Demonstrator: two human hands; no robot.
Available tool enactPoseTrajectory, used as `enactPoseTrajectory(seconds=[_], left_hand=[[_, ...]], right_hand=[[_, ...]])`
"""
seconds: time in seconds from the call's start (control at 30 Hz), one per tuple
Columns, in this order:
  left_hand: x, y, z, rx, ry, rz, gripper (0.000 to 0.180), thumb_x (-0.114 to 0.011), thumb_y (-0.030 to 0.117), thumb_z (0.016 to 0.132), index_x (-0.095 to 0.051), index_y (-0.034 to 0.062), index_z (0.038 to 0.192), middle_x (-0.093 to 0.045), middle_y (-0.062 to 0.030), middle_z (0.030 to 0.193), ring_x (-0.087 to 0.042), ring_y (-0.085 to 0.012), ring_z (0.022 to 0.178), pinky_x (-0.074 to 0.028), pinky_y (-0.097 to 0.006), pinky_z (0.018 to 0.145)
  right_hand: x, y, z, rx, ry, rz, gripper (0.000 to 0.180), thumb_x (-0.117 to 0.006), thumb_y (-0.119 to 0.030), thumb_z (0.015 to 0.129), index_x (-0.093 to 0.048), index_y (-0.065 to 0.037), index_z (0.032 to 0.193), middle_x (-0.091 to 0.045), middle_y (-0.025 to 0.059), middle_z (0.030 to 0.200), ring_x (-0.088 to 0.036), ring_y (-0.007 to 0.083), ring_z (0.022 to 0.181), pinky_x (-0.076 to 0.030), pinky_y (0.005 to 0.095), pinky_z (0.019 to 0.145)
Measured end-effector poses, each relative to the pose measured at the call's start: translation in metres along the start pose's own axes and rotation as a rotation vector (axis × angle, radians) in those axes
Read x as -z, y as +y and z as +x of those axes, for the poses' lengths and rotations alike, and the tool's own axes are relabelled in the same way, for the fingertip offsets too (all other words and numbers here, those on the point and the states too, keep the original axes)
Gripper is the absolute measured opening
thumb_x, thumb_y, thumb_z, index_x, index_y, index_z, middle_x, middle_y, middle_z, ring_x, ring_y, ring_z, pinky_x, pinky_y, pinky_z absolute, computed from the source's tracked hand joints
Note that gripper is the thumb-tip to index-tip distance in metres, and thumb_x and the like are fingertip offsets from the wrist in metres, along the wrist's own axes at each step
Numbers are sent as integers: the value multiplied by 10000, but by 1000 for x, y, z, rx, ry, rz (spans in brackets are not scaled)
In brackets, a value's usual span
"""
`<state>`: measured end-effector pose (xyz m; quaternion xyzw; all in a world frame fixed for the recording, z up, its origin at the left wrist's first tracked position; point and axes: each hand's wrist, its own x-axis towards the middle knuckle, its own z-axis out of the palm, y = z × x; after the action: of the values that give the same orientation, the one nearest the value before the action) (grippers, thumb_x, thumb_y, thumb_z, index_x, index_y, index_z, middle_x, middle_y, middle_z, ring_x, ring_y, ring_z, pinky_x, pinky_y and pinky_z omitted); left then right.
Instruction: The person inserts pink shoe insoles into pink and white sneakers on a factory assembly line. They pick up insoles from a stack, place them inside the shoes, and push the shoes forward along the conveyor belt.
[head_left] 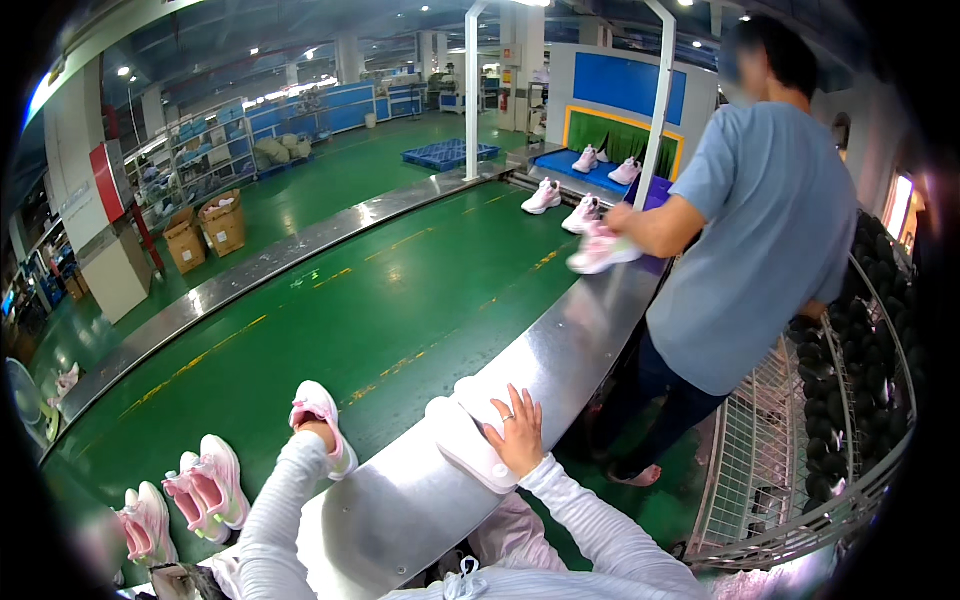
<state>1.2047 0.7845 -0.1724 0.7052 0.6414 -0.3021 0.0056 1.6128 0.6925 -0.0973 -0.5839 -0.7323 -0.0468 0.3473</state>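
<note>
At lower centre of the frame, the person's left hand grips a pink-and-white sneaker on the green conveyor belt, while the right hand rests open, fingers spread, on a white shoe lying on the steel rail. At upper right, a co-worker in a grey-blue shirt lifts another pink shoe; two more pairs sit at lower left.

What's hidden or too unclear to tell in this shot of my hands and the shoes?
- Left hand: head view, inside the pink shoe, fingers hidden.
- White shoe: under the right hand, lying sole-up, upper unseen.
- Co-worker's shoe: motion-blurred, grip unclear.
- Black items in the wire rack: dark, at the fisheye rim, kind unclear.
</note>
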Motion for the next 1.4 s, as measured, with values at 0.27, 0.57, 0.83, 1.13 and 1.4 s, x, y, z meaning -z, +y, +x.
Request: enactPoseTrajectory(seconds=[0.27,0.57,0.83,1.13,1.4], left_hand=[[12,-14,-44,-130,-312,-145,190,-545,134,652,-623,109,824,-619,-14,731,-590,-175,709,-477,-319,653],[22,0,-38,-126,-314,-238,165,-557,143,655,-636,106,796,-617,-38,732,-580,-217,749,-465,-345,685],[26,22,-64,-98,-279,-385,146,-569,151,658,-647,103,771,-615,-59,733,-571,-254,784,-454,-369,713],[52,67,-170,223,1156,-901,148,-593,156,714,-601,72,836,-553,-99,985,-481,-281,1008,-323,-400,921],[16,120,-154,399,1203,-1207,257,-603,-40,622,-552,20,866,-413,-176,1201,-389,-367,1131,-375,-385,895]], right_hand=[[80,14,108,106,256,472,286,-567,-93,775,-507,0,1038,-472,166,1147,-504,319,991,-411,353,825],[-18,118,232,93,59,206,362,-565,-144,760,-502,-55,1104,-533,149,1079,-523,308,980,-433,360,806],[-123,237,267,-230,-241,-163,577,-576,-94,703,-335,-93,1227,-404,142,1248,-531,356,964,-443,388,828],[-149,104,240,93,-307,20,363,-524,-235,738,-558,0,1013,-562,223,1003,-537,328,957,-420,384,832],[-116,-87,148,566,-1034,299,487,-556,-280,754,-441,-33,1158,-513,237,1026,-527,362,927,-423,397,813]])
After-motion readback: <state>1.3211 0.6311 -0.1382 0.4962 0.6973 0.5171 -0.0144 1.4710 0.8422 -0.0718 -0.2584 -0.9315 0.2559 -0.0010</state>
